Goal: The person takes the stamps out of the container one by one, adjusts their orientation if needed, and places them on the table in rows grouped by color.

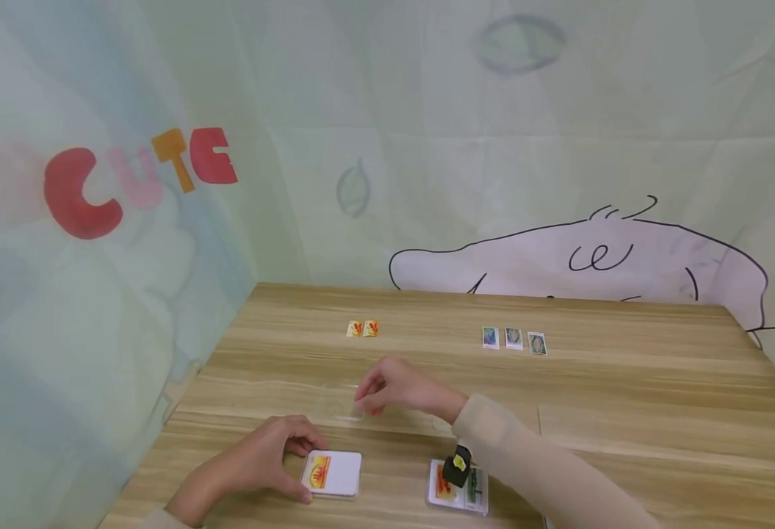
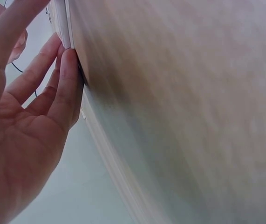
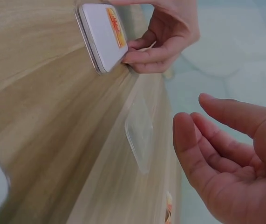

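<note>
One white case (image 1: 344,474) sits on the bench (image 1: 281,312), gripped at its left side by the left hand (image 1: 271,454), while the right hand (image 1: 400,386) (fingers loosely bent and empty) hovers near a clear plate (image 3: 139,135) lying beyond the case.

My left hand (image 1: 264,455) has its thumb and bent fingers spread apart. My right arm (image 1: 552,459) reaches forward, its hand (image 1: 397,383) farther out, fingers softly curled, thumb not touching them.
</note>
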`<move>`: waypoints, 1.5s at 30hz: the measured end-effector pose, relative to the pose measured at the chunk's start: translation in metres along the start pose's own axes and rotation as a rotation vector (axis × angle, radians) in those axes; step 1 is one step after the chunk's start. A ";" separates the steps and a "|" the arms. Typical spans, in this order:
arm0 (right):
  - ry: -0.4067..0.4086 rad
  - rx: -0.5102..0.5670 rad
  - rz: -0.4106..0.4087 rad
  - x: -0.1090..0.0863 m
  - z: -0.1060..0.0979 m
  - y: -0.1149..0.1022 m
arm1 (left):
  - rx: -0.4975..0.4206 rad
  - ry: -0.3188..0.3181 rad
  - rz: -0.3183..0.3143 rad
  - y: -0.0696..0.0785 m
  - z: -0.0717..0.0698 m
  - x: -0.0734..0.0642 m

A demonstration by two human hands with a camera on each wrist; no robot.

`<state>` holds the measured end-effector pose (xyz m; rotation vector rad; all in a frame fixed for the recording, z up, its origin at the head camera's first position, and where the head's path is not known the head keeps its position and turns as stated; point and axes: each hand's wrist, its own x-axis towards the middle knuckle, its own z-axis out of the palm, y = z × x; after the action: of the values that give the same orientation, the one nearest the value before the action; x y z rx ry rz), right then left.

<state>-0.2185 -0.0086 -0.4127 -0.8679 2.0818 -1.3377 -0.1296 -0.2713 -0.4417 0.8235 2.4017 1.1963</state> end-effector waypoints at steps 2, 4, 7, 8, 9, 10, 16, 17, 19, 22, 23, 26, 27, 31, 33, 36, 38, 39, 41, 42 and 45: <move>-0.002 -0.010 0.006 0.001 0.004 0.000 | -0.002 -0.001 -0.001 0.000 0.000 0.000; -0.007 -0.019 0.012 0.002 0.008 0.001 | -0.001 0.000 0.000 0.000 0.000 0.000; -0.016 -0.024 -0.004 0.004 0.013 0.001 | -0.001 0.000 -0.004 -0.001 0.000 0.000; -0.019 -0.025 -0.011 0.005 0.015 0.001 | -0.001 0.000 -0.005 -0.001 0.000 0.001; -0.022 -0.028 -0.018 0.006 0.016 0.001 | 0.000 -0.001 -0.006 -0.001 0.000 0.001; -0.024 -0.030 -0.026 0.006 0.017 0.000 | -0.001 -0.001 -0.006 -0.001 0.000 0.001; -0.022 -0.076 -0.036 0.008 0.025 -0.001 | 0.004 -0.002 0.000 -0.001 0.000 0.000; -0.020 -0.083 -0.031 0.009 0.026 -0.001 | 0.005 -0.003 -0.002 -0.001 -0.001 0.000; -0.019 -0.085 -0.028 0.009 0.029 -0.002 | 0.006 -0.002 -0.006 0.000 -0.001 0.000; -0.019 -0.078 -0.028 0.010 0.033 -0.003 | 0.009 0.000 -0.010 0.000 -0.001 0.001; -0.019 -0.074 -0.030 0.011 0.034 -0.003 | 0.007 0.001 -0.011 0.000 -0.001 0.001; -0.021 -0.069 -0.043 0.012 0.039 -0.003 | 0.006 0.004 -0.011 0.001 -0.001 0.001; -0.018 -0.069 -0.044 0.012 0.040 -0.003 | 0.007 0.006 -0.010 0.001 -0.001 0.001; -0.006 -0.051 -0.035 0.013 0.047 -0.002 | 0.015 0.014 -0.007 0.001 0.000 0.000; 0.008 -0.047 -0.023 0.014 0.050 -0.002 | 0.018 0.014 -0.010 0.001 0.000 0.000; 0.031 -0.048 0.000 0.014 0.055 -0.003 | 0.023 0.014 -0.014 0.000 0.000 0.000; 0.040 -0.045 0.012 0.013 0.058 -0.003 | 0.032 0.012 -0.016 0.000 0.000 0.000; 0.042 -0.042 0.015 0.013 0.059 -0.004 | 0.033 0.010 -0.015 0.000 0.000 0.000; 0.046 -0.038 0.017 0.014 0.061 -0.003 | 0.031 0.008 -0.014 0.001 0.000 0.001; 0.044 -0.041 0.014 0.014 0.061 -0.002 | 0.028 0.005 -0.014 0.001 0.000 0.001; 0.047 -0.051 0.007 0.015 0.063 0.000 | 0.013 0.000 -0.014 0.002 -0.001 0.002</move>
<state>-0.1844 -0.0572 -0.4382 -0.8567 2.1614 -1.3193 -0.1311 -0.2696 -0.4398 0.8094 2.4136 1.1767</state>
